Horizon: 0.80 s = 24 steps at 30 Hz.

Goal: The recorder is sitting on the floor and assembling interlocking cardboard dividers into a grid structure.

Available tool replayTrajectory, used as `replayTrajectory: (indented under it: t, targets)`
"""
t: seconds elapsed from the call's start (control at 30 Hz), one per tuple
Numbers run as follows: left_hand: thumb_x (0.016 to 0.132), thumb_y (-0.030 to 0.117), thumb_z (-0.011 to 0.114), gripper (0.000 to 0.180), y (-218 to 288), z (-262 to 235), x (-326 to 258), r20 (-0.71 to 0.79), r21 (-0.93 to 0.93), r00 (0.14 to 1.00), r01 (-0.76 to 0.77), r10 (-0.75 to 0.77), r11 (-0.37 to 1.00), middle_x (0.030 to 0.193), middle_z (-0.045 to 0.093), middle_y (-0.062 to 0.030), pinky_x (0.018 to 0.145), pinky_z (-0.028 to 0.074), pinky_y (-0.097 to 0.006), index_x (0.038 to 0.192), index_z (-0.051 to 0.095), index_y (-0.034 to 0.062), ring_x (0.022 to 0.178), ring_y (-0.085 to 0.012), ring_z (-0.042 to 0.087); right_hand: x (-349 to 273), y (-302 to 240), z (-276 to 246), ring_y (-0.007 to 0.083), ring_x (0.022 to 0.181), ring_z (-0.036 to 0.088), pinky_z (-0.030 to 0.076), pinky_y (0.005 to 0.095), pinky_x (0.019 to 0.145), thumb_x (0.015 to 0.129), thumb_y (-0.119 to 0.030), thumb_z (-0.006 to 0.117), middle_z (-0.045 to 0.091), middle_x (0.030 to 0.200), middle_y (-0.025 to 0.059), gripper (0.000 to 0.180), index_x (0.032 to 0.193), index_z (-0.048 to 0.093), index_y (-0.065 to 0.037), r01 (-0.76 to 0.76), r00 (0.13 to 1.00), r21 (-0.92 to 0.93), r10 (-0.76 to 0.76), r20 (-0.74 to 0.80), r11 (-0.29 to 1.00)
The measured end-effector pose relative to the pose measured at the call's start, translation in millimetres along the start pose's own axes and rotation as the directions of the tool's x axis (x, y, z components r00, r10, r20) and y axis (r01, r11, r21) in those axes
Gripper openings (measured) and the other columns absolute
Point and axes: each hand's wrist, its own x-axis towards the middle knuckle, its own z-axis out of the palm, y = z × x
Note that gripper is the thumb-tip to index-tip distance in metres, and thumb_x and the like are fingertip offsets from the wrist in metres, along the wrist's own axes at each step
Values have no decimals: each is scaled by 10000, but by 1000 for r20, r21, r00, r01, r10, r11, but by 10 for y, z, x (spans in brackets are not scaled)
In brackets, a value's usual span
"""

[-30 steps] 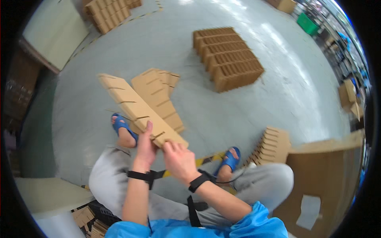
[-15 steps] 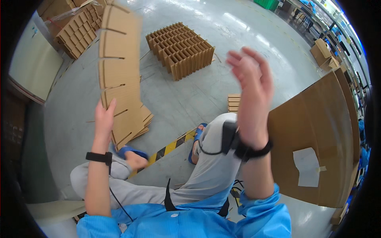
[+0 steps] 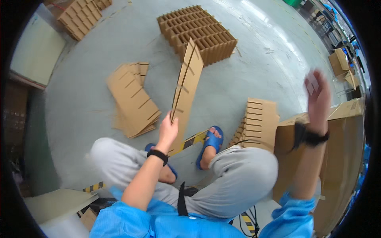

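Observation:
My left hand (image 3: 169, 129) is closed on the lower part of slotted cardboard strips (image 3: 188, 81). They stand tilted upward in front of me, and a dark gap along their length suggests at least two together. Off to the right, my right hand (image 3: 318, 97) is raised beside a large cardboard box (image 3: 337, 137), blurred by motion. Its fingers look apart, and I see nothing held in it. Left of the held strips, a fanned pile of slotted cardboard sheets (image 3: 133, 99) lies on the floor. Another stack of slotted sheets (image 3: 260, 121) sits by my right knee.
An assembled cardboard divider grid (image 3: 198, 31) rests on the floor ahead. More grids (image 3: 80, 18) lean at the far left, near a pale cabinet (image 3: 37, 47). Yellow-black floor tape (image 3: 194, 141) runs by my blue sandals (image 3: 212, 142). An open carton (image 3: 341, 65) stands far right.
My left hand has swung right with the cardboard strips, uncovering the pile on the floor. My right hand has moved farther right. The view has shifted, showing the stack by my right knee.

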Motion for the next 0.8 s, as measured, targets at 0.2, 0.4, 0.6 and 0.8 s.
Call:
replayTrajectory:
  t: [0.2,0.4,0.6,0.8]
  targets:
    - [919,202,581,363,-143,549,-372,221,117,964,126,-150,985,1163,666,-190,894,498,-455,1266,577,94,1089,-391,624,-1495,1652,-1326,239,1078,560,477,372,890,910,-311,686,574,1192,147,492,1272,525,-20,-446,895,-708,286,-342,548]
    - [926,253,603,409,-16,584,152,308,154,935,135,-177,979,1230,619,-226,937,476,-446,1278,521,59,1155,-397,583,-1718,2119,-858,395,1425,280,302,504,1131,720,-494,804,271,1532,273,1061,1518,233,-91,-398,822,-905,379,-425,-151]
    - [997,392,490,454,267,805,757,518,-45,830,267,-206,963,1254,610,-233,941,469,-436,1307,511,61,1173,-393,578,-1333,2005,-930,403,1262,497,376,539,1055,677,-571,787,466,1409,214,1099,1525,229,-152,-528,697,-806,405,-592,-268]
    - [1041,453,331,511,217,789,984,621,15,771,171,-143,985,1295,590,-217,973,455,-439,1338,473,62,1201,-388,561,-1209,1899,-564,377,1200,527,381,530,1009,676,-562,789,520,1305,205,1093,1531,230,-175,-476,707,-707,251,-662,-523]
